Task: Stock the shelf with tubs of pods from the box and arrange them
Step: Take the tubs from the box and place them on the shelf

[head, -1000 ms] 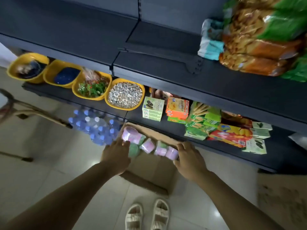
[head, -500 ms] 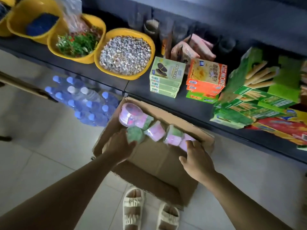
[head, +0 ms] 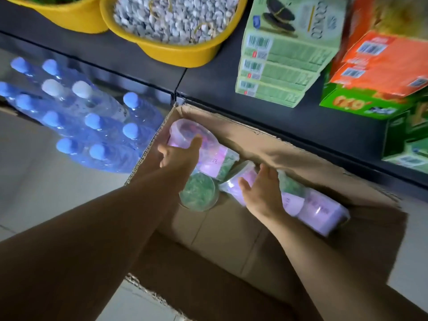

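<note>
Both hands reach into the corrugated cardboard box [head: 266, 144] below the dark shelf's [head: 213, 84] front edge. The left hand [head: 178, 156] curls round a clear, round pink tub [head: 185, 133] at the box's far-left corner. The right hand [head: 261, 193] rests open-fingered on another pink tub [head: 234, 184]; a green tub [head: 199, 191] lies between.

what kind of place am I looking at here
Most likely a small grocery shop. A dark shelf holds stacked barcoded biscuit boxes and a yellow tub of loose pebble-like goods; a wrapped pack of water bottles stands on the floor beside an open cardboard box of stock.
</note>
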